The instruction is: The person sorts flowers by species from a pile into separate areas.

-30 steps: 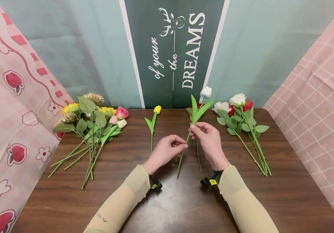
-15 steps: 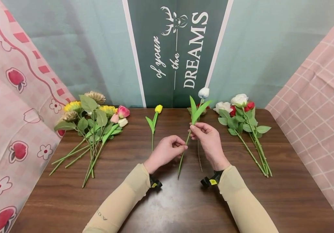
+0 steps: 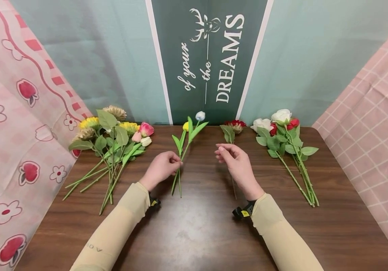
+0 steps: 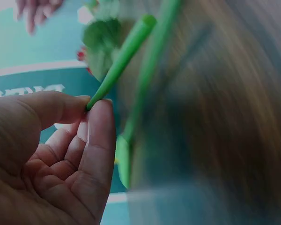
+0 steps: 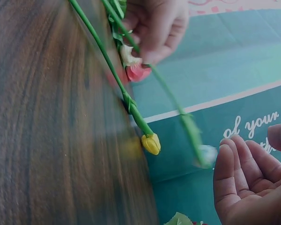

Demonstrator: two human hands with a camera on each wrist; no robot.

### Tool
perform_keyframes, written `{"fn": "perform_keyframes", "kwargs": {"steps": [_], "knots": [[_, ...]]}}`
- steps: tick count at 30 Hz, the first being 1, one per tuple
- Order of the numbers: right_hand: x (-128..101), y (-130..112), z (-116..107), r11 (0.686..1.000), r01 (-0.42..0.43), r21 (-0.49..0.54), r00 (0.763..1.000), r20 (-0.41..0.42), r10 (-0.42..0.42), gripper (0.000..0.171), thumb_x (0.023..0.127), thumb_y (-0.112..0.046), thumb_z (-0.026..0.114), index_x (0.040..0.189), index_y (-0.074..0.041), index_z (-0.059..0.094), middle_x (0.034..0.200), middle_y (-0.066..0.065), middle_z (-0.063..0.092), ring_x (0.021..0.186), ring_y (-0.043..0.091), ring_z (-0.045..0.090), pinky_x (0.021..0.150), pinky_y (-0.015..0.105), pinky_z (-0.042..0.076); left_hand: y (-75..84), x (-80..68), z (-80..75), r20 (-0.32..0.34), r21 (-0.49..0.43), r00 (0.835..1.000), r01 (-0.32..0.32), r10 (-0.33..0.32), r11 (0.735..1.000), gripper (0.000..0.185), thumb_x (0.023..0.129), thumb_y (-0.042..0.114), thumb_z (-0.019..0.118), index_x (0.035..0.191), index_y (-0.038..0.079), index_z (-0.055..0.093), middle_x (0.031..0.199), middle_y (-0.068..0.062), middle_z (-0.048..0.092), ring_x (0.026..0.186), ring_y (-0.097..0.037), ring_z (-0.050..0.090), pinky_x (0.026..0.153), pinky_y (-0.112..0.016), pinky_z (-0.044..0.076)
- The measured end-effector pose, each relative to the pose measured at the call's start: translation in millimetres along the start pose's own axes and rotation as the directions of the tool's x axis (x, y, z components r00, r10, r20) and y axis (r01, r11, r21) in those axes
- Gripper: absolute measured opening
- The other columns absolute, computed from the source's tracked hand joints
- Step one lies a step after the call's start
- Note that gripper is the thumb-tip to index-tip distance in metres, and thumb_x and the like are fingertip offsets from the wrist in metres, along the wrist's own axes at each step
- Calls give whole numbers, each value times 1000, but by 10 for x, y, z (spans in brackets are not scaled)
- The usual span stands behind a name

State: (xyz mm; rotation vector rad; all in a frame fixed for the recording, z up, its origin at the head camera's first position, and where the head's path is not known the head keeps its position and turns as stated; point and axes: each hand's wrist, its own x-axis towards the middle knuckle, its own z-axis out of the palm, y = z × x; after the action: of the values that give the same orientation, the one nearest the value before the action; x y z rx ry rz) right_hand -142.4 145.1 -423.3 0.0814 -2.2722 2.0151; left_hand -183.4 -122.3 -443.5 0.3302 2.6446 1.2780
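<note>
My left hand [image 3: 161, 167] pinches the green stem [image 4: 124, 58] of a pale blue-white tulip [image 3: 200, 116] between thumb and forefinger. In the head view this stem crosses that of a yellow tulip [image 3: 186, 127] lying on the table; the right wrist view shows the blue-white one raised above it. My right hand [image 3: 237, 165] holds nothing, its fingers loosely bent and the thumb apart from them in the right wrist view. Beyond it lies a dark red flower [image 3: 236, 126] with green leaves, its stem partly hidden by that hand.
Sunflowers [image 3: 89, 122], beige blooms and pink and white tulips lie piled at the left of the wooden table [image 3: 194, 233]. White and red roses [image 3: 282, 116] lie at the right. A printed green cloth [image 3: 210, 67] hangs behind, with pink cloths at both sides.
The right hand has let go of the blue-white tulip and stays near the red flower. My left hand has carried the tulip leftward over to the yellow one.
</note>
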Motion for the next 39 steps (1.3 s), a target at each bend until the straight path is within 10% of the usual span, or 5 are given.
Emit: {"fn": "perform_keyframes", "kwargs": {"steps": [9, 18, 27, 33, 39], "knots": [[-17, 10, 102, 997, -63, -38, 997, 51, 64, 30, 105, -27, 60, 126, -6, 68, 113, 17, 70, 105, 30, 67, 96, 49, 55, -246, 57, -34, 18, 29, 995, 93, -93, 995, 11, 95, 18, 73, 96, 7, 71, 82, -3, 69, 66, -16, 67, 62, -32, 57], [-120, -278, 164, 995, -60, -85, 995, 74, 67, 26, 106, -17, 57, 125, -1, 67, 111, 17, 71, 98, 20, 68, 84, 27, 57, -248, 30, -19, -10, 1, 995, 98, -98, 995, 17, 95, 22, 75, 95, 7, 68, 82, -4, 70, 66, -16, 69, 64, -33, 59], [-70, 63, 185, 985, 2, -171, 994, 109, 17, 29, 103, -30, 64, 123, -11, 70, 119, 17, 70, 109, 34, 65, 94, 47, 54, -305, -26, -233, -49, 47, 997, 55, -52, 997, 17, 97, 25, 72, 100, 8, 70, 92, -4, 70, 67, -16, 68, 66, -33, 58], [-65, 77, 348, 901, 156, -405, 974, 215, -73, 31, 102, -28, 65, 126, -9, 70, 120, 2, 68, 103, 18, 63, 91, 40, 53, -436, -140, -631, -191, 176, 981, -5, 39, 984, 16, 98, 25, 67, 104, 11, 73, 94, -5, 72, 78, -20, 65, 73, -40, 53], [-58, -14, 628, 744, 348, -571, 910, 397, -120, 34, 103, -29, 63, 129, -9, 69, 123, 2, 67, 114, 20, 63, 98, 42, 51, -681, -276, -1105, -280, 237, 960, 46, 23, 970, 22, 100, 25, 62, 109, 8, 73, 106, -12, 72, 93, -30, 65, 83, -49, 51]]}}
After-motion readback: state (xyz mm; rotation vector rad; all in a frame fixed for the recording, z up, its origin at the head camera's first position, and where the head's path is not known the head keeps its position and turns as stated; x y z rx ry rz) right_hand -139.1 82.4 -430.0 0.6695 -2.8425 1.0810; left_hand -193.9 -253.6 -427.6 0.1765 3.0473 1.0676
